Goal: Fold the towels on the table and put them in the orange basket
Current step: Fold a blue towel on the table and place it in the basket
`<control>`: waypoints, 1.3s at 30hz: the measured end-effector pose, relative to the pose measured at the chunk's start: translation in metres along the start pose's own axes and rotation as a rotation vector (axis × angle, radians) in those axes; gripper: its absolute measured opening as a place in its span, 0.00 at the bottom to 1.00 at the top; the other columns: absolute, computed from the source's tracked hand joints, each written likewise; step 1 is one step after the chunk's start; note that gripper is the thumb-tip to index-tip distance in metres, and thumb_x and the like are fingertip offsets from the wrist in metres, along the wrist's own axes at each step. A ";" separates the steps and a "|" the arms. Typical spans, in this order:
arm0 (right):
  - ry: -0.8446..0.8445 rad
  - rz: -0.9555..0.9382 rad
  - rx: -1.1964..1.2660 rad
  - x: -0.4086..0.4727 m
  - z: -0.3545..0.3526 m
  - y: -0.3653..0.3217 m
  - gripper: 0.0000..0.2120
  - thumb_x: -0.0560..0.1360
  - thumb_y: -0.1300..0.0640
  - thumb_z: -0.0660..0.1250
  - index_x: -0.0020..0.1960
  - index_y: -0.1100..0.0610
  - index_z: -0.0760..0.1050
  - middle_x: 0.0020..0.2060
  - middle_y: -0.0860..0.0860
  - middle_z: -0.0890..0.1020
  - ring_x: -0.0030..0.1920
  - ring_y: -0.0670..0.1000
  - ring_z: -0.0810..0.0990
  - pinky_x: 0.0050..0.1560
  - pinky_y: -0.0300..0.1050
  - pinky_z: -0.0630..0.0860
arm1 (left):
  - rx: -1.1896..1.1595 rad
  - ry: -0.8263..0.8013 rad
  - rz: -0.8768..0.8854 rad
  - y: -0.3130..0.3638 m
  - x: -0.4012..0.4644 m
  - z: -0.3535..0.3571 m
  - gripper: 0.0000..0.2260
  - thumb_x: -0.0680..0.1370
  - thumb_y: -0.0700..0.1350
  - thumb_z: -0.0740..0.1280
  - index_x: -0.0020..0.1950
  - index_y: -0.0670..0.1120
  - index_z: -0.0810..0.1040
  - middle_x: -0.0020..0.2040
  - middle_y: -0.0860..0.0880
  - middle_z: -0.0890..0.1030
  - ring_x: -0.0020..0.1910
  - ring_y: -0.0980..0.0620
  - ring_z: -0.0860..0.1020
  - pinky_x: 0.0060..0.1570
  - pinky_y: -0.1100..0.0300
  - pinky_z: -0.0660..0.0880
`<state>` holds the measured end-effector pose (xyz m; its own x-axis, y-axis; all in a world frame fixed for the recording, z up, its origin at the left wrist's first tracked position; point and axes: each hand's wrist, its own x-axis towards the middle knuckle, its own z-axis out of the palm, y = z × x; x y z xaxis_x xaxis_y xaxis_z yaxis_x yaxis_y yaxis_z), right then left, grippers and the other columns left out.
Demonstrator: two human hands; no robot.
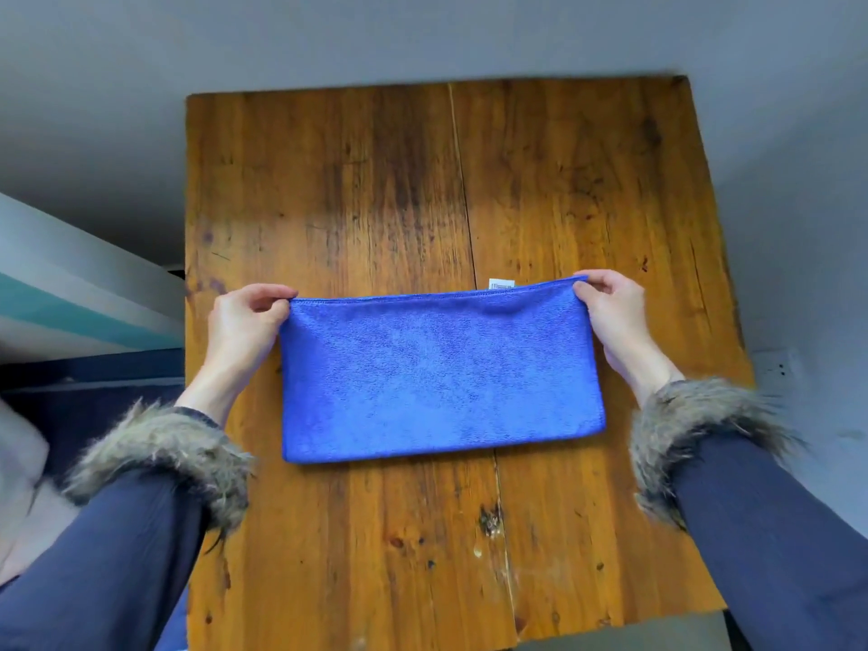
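Head view: hands [244, 321] pinch towel [441, 373] (blue).

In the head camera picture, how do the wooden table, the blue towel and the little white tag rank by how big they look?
Largest to smallest:
1. wooden table
2. blue towel
3. white tag, only a sliver peeking above the towel's far edge

I wear dark navy fabric sleeves [770, 533] ending in shaggy grey-brown faux-fur cuffs [164, 458]; my left hand [244, 321] and right hand [615, 312] are bare.
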<state>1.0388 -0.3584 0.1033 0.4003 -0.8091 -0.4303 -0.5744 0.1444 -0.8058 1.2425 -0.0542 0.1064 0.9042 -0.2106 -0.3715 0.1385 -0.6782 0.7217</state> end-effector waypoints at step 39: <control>-0.118 -0.826 -1.010 -0.123 0.093 0.070 0.26 0.77 0.47 0.53 0.73 0.54 0.61 0.74 0.56 0.61 0.74 0.55 0.54 0.71 0.62 0.48 | 0.541 0.105 0.360 -0.087 -0.091 0.023 0.18 0.82 0.41 0.53 0.72 0.39 0.63 0.75 0.41 0.59 0.76 0.43 0.51 0.72 0.45 0.44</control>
<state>1.0155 -0.1956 0.0622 0.9198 -0.3910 -0.0337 -0.3889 -0.8967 -0.2113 1.1390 0.0078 0.0637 0.8945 -0.4393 -0.0830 -0.3779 -0.8421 0.3848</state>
